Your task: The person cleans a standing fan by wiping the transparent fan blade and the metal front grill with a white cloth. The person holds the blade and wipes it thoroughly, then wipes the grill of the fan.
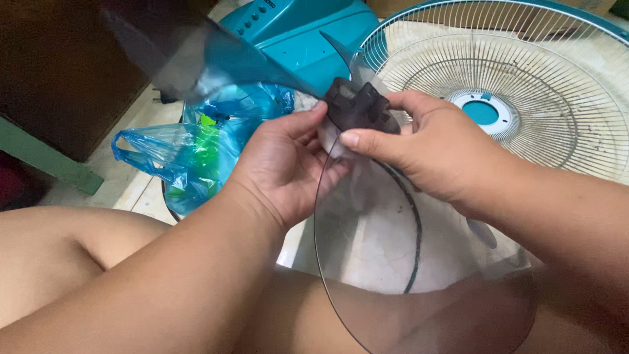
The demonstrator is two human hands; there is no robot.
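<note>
A smoky transparent fan blade assembly (367,262) is held in front of me, one broad blade hanging down toward my lap, another blade (177,56) reaching up to the left. Its dark hub (357,105) sits between my hands. My left hand (282,164) grips the hub from the left and below, thumb on its edge. My right hand (426,147) clasps the hub from the right, thumb laid across its front.
A teal fan body (301,29) lies behind the hands. A round wire fan guard (524,85) with a teal centre rests at the upper right. A blue plastic bag (190,154) sits on the pale floor at left, beside dark furniture (59,72).
</note>
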